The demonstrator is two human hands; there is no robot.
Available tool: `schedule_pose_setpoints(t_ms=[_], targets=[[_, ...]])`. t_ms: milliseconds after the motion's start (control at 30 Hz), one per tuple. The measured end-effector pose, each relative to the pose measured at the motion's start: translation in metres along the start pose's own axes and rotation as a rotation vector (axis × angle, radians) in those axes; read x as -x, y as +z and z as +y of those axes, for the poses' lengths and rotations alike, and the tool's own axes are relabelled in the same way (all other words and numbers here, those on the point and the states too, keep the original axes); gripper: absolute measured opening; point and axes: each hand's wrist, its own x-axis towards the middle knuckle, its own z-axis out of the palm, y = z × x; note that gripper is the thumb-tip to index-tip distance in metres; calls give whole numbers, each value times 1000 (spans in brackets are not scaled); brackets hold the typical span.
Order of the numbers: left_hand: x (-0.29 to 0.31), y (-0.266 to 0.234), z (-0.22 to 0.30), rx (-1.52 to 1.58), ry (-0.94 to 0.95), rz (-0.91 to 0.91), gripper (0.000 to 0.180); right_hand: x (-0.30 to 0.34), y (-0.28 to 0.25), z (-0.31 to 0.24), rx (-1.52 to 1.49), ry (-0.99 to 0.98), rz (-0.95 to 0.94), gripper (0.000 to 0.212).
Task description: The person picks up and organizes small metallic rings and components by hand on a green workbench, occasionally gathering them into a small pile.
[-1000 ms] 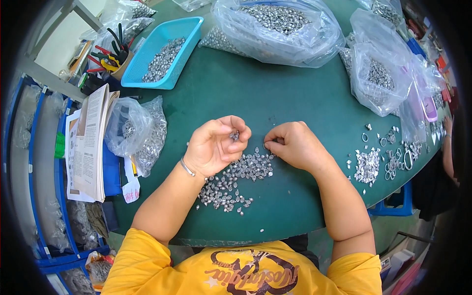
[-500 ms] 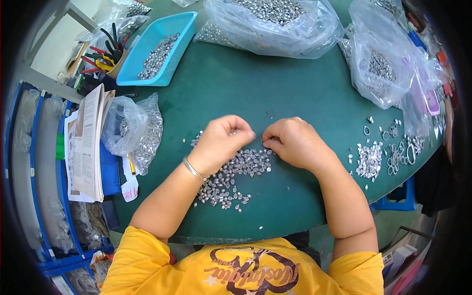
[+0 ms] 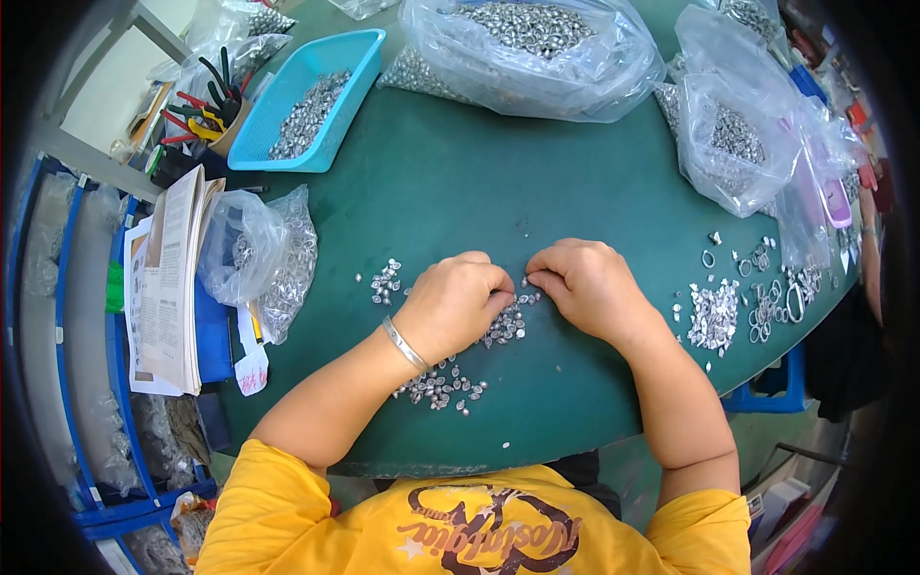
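1. Well, the small metal pieces [image 3: 436, 383] lie loose on the green table [image 3: 498, 201]: tiny, silvery, rounded bits with a dull shine, strewn in a ragged band from the centre toward 7 o'clock, with a little outlying cluster at about 10 o'clock of the hands.
2. The left hand [image 3: 452, 302] rests knuckles-up on that scatter, fingers curled under (whether they pinch a piece I cannot tell; the fingertips are hidden). A silver bangle [image 3: 402, 343] sits on its wrist.
3. The right hand [image 3: 585, 283] lies just beside it at 3 o'clock, fingers bent down to the table, tips nearly meeting the left hand's; its grasp is likewise hidden.
4. Further out at 3 o'clock lie a small heap of the same pieces [image 3: 714, 316] and some metal rings [image 3: 781, 302].
5. At 12 o'clock sits a large clear bag [image 3: 537, 48] full of silvery parts; at 10 o'clock, a blue tray [image 3: 307, 101]; at 9 o'clock, a smaller bag [image 3: 264, 259].
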Motion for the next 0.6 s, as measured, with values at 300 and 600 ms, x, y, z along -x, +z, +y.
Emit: schedule_pose_setpoints(t_ms=[300, 600], targets=[[5, 2, 8, -41, 40, 31, 10, 2, -21, -10, -227, 173, -235, 12], [2, -7, 13, 435, -410, 12, 11, -1, -23, -4, -693, 382, -128, 17]])
